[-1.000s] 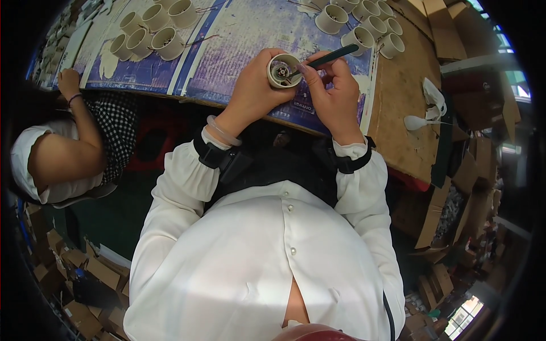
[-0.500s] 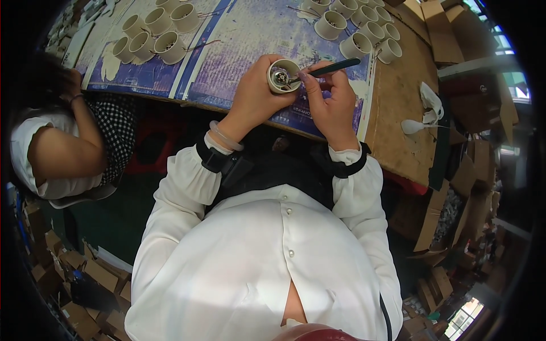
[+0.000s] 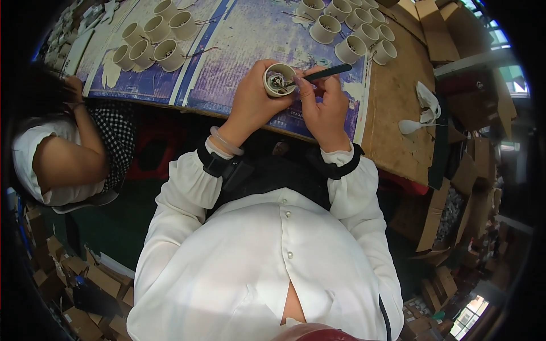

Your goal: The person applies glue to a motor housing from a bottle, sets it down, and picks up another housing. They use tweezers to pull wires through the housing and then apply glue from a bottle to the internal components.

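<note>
My left hand is wrapped round a small off-white cup-shaped housing, tilted so its mouth faces up toward me. Inside sits a round metallic part with what look like thin wires around it. In my right hand is a slim dark pair of tweezers, pinched between thumb and fingers. Their tip reaches over the rim into the housing; exactly what it touches is too small to tell. Both hands are just above the near edge of the table.
Similar white housings with wires stand grouped at the back left and back right. Worn purple-and-white cardboard covers the table. A white bottle-like object lies at right. Another person sits at left; cardboard boxes crowd the right.
The tweezers lie slightly lower and further left, and my right hand has shifted a little left with them. The housing stays in my left hand, with a slight change of tilt.
</note>
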The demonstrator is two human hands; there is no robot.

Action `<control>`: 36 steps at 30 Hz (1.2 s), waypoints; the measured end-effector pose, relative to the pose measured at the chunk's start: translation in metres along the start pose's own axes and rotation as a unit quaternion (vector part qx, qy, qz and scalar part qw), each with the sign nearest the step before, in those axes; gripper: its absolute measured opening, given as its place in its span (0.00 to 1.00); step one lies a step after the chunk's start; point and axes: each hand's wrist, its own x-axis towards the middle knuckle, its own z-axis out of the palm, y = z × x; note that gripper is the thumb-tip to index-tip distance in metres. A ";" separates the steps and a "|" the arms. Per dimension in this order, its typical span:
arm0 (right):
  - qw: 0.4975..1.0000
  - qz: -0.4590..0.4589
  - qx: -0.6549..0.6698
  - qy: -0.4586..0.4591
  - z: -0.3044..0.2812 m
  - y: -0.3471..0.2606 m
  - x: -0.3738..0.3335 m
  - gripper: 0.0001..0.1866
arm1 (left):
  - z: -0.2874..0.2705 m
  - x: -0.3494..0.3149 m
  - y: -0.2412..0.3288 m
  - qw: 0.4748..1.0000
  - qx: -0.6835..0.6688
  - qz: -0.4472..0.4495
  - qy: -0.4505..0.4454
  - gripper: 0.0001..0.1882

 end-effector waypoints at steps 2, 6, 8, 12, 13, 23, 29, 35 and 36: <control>1.000 0.002 -0.003 0.010 0.002 -0.001 0.000 0.10 | 0.000 0.001 -0.001 1.000 0.002 0.006 0.012 0.28; 0.999 0.035 0.023 0.012 0.003 0.005 0.004 0.09 | -0.001 -0.001 -0.004 0.997 0.068 0.028 0.012 0.26; 0.998 0.047 0.038 0.012 0.004 0.009 0.009 0.09 | -0.004 0.003 -0.006 0.998 0.054 0.019 0.012 0.25; 0.997 -0.006 0.065 0.048 -0.005 0.004 0.014 0.08 | -0.008 0.010 0.010 0.998 0.051 0.020 0.009 0.26; 0.997 0.007 0.052 0.054 -0.007 0.008 0.013 0.08 | -0.010 0.012 0.007 0.998 0.058 0.016 0.002 0.28; 0.967 0.050 0.249 -0.009 -0.049 0.004 0.073 0.09 | -0.005 -0.005 0.011 0.998 0.053 -0.019 -0.020 0.27; 0.942 0.077 0.327 -0.006 -0.047 0.024 0.080 0.08 | -0.009 -0.002 0.015 0.999 0.013 -0.038 -0.023 0.25; 0.956 0.069 0.283 0.044 -0.040 0.038 0.081 0.08 | -0.014 0.026 0.036 0.997 0.024 -0.009 -0.069 0.26; 0.950 0.088 0.288 0.084 -0.040 0.036 0.083 0.08 | -0.015 0.033 0.048 0.996 0.020 0.006 -0.091 0.25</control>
